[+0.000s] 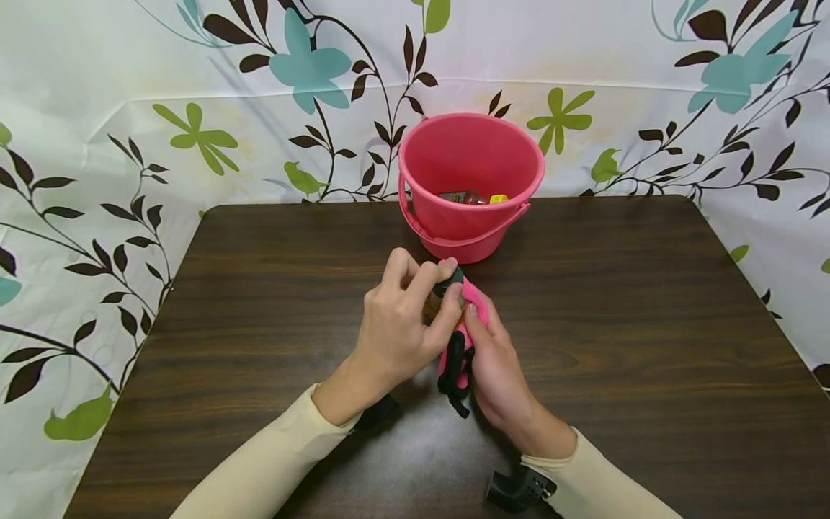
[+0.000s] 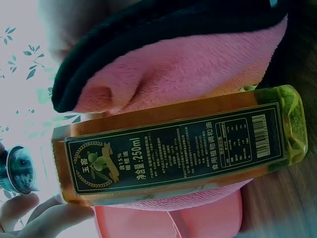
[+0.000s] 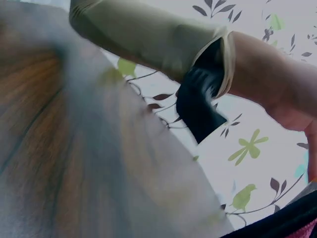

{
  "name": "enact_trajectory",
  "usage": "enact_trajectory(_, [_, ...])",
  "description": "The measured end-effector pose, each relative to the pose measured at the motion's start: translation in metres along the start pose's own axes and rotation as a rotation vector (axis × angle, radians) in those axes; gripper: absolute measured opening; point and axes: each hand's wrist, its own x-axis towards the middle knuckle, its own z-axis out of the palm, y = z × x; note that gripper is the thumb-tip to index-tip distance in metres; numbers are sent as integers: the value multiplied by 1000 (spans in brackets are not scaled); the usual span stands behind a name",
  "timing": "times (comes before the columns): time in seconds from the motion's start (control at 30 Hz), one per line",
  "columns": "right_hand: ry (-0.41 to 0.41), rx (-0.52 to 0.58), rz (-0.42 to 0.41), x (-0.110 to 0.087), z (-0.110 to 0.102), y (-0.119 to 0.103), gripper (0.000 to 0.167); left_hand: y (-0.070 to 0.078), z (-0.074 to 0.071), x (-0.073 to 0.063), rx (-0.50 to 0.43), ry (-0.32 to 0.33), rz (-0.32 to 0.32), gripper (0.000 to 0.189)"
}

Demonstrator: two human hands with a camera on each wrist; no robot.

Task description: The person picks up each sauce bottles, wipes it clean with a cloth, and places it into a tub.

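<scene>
My left hand (image 1: pixel 398 317) reaches across to an oil bottle (image 2: pixel 178 153) and pinches it at its dark cap (image 1: pixel 452 281). The bottle holds amber oil and has a black label marked 250ml; in the left wrist view it lies sideways across the picture. A fuzzy pink cloth (image 2: pixel 198 59) with black trim wraps behind the bottle. My right hand (image 1: pixel 502 371) grips this cloth around the bottle, thumb toward the left hand. A black strap-like end (image 1: pixel 456 360) of the cloth hangs below. Most of the bottle is hidden by the hands in the head view.
A pink bucket (image 1: pixel 467 249) with its handle down stands at the table's back edge, just beyond the hands. Several small items (image 1: pixel 473 197) lie inside it. The dark wooden table (image 1: pixel 616 310) meets a floral curtain (image 1: pixel 616 43) behind.
</scene>
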Motion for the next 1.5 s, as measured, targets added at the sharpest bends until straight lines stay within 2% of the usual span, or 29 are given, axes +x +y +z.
enact_trajectory(0.17, [-11,34,-1,-3,2,-8,40,0,1,1,4,8,2,29])
enact_trajectory(0.5, [-41,68,-131,-10,7,-27,42,0,2,0,13,31,15,28])
enact_trajectory(0.73, [-74,88,-182,-18,10,-49,41,-1,2,0,33,46,25,30])
enact_trajectory(1.07, [9,11,-379,-28,4,-71,42,-2,4,0,36,37,31,29])
enact_trajectory(1.3, [30,-46,-365,-28,-2,-67,42,-1,4,2,30,2,16,24])
enact_trajectory(1.5, [26,-55,-345,-27,-4,-62,42,0,4,3,27,-3,23,20])
